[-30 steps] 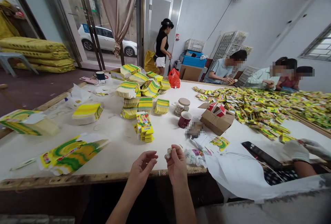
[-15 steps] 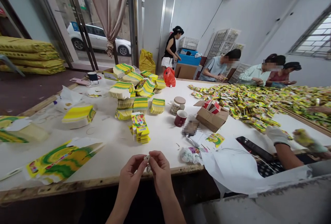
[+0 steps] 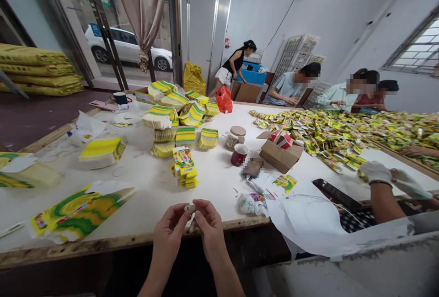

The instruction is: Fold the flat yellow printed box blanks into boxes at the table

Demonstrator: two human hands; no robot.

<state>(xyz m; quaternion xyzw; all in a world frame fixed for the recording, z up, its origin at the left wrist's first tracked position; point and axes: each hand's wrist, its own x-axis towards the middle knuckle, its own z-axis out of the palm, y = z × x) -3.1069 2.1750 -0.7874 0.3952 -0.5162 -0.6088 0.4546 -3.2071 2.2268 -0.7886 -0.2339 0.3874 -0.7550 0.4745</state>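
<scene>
Over the table's front edge, my left hand (image 3: 168, 226) and my right hand (image 3: 211, 224) are close together with fingers pinched. Between the fingertips is a small whitish, crumpled thing (image 3: 190, 207); both hands grip it, and its kind is too small to make out. Just beyond my hands stands a short stack of folded yellow cartons (image 3: 185, 164). To the left, a fanned pile of yellow and green printed card (image 3: 82, 212) lies on the white table (image 3: 144, 205).
Stacks of flat cartons (image 3: 163, 116) rise behind. Right of centre are a maroon mug (image 3: 239, 156), a lidded jar (image 3: 236, 138) and a cardboard box (image 3: 281, 156). A co-worker's gloved hand (image 3: 376, 172) is at the right, near a phone (image 3: 336, 195). Several people sit or stand beyond.
My hands have shifted slightly left, still pinching the small whitish thing, which has turned a little. The co-worker's gloved hands have come together. The standing person at the back has bent forward.
</scene>
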